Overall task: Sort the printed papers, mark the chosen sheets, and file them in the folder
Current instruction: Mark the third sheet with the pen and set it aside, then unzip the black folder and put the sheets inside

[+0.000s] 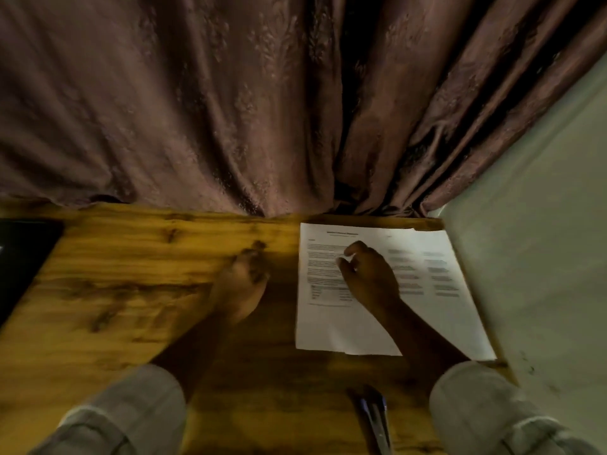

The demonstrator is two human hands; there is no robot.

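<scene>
Two hands (239,284) (368,274), two overlapping sheets (328,326), pens (374,418)

Left hand (241,287): blurred, palm down, low over the bare middle of the table, fingers together and pointing toward the far edge; holds nothing that can be seen.
Right hand (369,274): over the far right corner area, fingers (356,247) curled loosely inward, thumb apart; contact with what lies below cannot be told.
Left forearm: bare, reaching from the near edge, sleeve (128,412) rolled up.
Right forearm: bare, angled inward, sleeve rolled likewise.
</scene>
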